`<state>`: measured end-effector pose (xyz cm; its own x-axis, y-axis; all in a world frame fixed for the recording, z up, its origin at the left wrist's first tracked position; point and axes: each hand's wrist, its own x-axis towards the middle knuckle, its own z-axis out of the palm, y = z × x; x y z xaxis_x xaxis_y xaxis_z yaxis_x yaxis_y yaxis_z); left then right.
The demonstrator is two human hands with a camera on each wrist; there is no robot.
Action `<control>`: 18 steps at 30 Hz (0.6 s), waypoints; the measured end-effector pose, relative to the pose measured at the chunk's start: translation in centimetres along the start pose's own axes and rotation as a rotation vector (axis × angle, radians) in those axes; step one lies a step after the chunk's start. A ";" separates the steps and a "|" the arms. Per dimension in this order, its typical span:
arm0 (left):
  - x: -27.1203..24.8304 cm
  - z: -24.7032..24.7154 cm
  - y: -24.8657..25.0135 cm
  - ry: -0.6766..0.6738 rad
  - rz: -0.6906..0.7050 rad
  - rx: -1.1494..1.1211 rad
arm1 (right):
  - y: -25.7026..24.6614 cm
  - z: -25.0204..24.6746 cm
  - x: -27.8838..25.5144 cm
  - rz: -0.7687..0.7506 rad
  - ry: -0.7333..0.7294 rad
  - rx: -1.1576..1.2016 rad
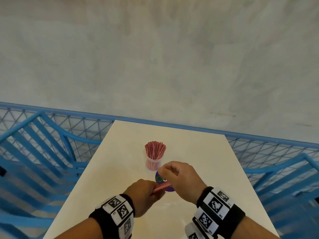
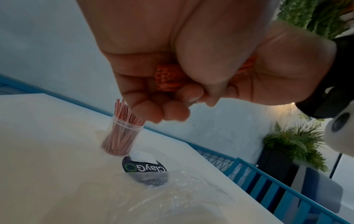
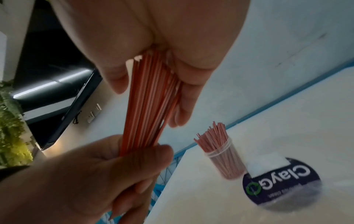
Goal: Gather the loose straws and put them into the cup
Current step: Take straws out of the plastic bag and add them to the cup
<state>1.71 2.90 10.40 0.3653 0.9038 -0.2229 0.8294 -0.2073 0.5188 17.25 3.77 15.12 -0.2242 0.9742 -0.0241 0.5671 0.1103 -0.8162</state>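
Observation:
A clear plastic cup (image 1: 154,162) packed with red-and-white striped straws stands upright mid-table, also seen in the wrist views as cup (image 2: 122,136) and cup (image 3: 222,157). Just in front of it, above the table, both hands hold one bundle of loose straws (image 1: 161,186). My left hand (image 1: 151,189) grips one end in a fist; the straw ends (image 2: 168,78) show inside the curled fingers. My right hand (image 1: 164,171) holds the other end, thumb and fingers lying along the bundle (image 3: 149,98). The left hand (image 3: 95,174) clasps the bundle's lower end there.
A dark round sticker (image 1: 164,182) with a green ring lies on the white table (image 1: 120,169) under the hands, with clear plastic film (image 2: 182,189) beside it. Blue chairs (image 1: 34,152) flank both sides and a blue mesh railing (image 1: 86,119) runs behind the far edge.

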 end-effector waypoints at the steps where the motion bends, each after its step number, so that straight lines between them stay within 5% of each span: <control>1: 0.0 -0.1 0.0 -0.002 0.005 -0.002 | -0.2 -0.3 0.0 0.005 -0.065 -0.098; 6: 0.4 -0.3 0.3 -0.004 0.001 0.020 | -0.5 -1.2 0.3 -0.064 -0.111 -0.437; 18: 0.4 -2.4 2.1 0.106 -0.036 -0.131 | -2.1 -1.3 0.7 -0.090 0.107 -0.203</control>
<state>2.55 3.71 13.36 0.2840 0.9456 -0.1589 0.7767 -0.1297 0.6164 16.98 4.51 17.56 -0.2025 0.9727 0.1137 0.6983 0.2248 -0.6795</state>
